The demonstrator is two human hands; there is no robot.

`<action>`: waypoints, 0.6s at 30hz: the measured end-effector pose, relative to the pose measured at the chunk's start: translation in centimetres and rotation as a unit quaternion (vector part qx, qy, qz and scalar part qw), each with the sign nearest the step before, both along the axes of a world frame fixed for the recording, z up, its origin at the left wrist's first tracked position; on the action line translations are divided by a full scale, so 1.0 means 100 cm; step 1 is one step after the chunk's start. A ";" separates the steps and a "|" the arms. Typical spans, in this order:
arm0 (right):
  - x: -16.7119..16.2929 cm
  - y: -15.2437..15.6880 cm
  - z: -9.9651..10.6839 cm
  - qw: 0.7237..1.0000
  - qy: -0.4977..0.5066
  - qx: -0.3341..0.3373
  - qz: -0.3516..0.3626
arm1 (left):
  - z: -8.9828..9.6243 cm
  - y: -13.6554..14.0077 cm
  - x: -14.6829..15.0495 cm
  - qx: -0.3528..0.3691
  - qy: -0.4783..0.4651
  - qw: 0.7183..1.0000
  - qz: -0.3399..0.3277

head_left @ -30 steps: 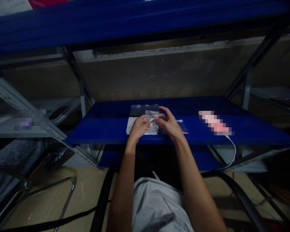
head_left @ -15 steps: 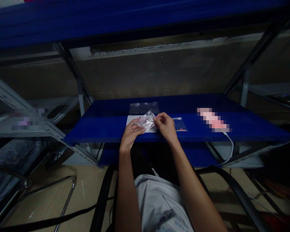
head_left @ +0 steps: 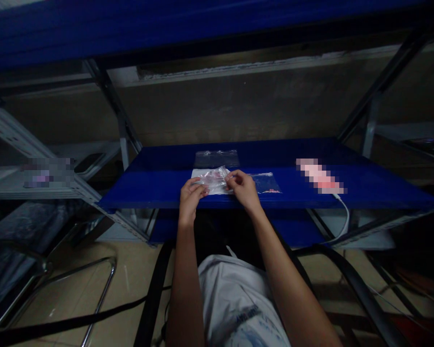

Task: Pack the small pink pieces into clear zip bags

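Between my two hands is a clear plastic bag with something pinkish showing in it. My left hand pinches the bag's left side between thumb and fingers. At the bag's right end, my right hand grips the plastic with its fingertips. Under the bag lies a white sheet, mostly covered. To the right of my right hand, a second clear bag lies flat with small pink pieces at its lower edge. Behind the sheet rests another clear bag, in which I see no contents.
All this lies on a blue shelf. A blurred pink item with a white cable is on its right. A blue upper shelf hangs above. Black chair arms flank my body; a grey side shelf stands left.
The bag has come down from a tilted, raised position to lie flatter over the white sheet. Both hands have moved with it, keeping hold of its two sides.
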State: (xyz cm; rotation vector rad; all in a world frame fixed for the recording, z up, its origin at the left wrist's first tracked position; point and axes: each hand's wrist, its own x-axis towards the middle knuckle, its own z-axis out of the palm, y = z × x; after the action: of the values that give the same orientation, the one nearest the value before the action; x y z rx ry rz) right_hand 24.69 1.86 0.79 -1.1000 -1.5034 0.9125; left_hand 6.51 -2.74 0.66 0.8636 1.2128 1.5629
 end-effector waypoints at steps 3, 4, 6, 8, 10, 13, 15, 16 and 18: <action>-0.005 0.002 -0.004 1.000 0.001 -0.002 -0.008 | 0.002 -0.003 -0.003 0.003 0.156 0.985 0.077; -0.006 0.002 -0.005 1.000 0.002 -0.005 -0.010 | 0.005 -0.005 -0.002 0.018 0.238 0.965 0.107; -0.007 0.002 -0.007 1.000 0.006 -0.010 -0.012 | 0.014 -0.007 0.003 0.060 0.399 0.904 0.139; -0.007 0.002 -0.007 1.000 0.011 -0.010 -0.012 | 0.024 -0.006 0.011 0.095 0.503 0.852 0.109; -0.006 0.001 -0.007 1.000 0.008 -0.002 -0.015 | 0.031 -0.003 0.019 0.113 0.550 0.825 0.054; -0.003 0.000 -0.003 1.000 0.003 0.005 -0.011 | 0.035 0.004 0.027 0.120 0.571 0.812 -0.003; -0.001 -0.002 0.000 1.000 0.016 -0.004 0.011 | 0.032 0.006 0.028 0.126 0.563 0.816 -0.025; 0.000 -0.003 0.001 0.999 0.025 -0.008 0.024 | 0.030 0.007 0.027 0.131 0.557 0.820 -0.029; 0.002 -0.005 0.004 0.998 0.035 -0.011 0.052 | 0.025 0.005 0.025 0.133 0.550 0.824 -0.022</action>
State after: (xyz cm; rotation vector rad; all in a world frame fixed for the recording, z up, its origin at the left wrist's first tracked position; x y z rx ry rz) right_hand 24.85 1.41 1.14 -1.0029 -1.5070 1.0301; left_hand 9.01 -2.22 3.19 2.1353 1.7172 1.1559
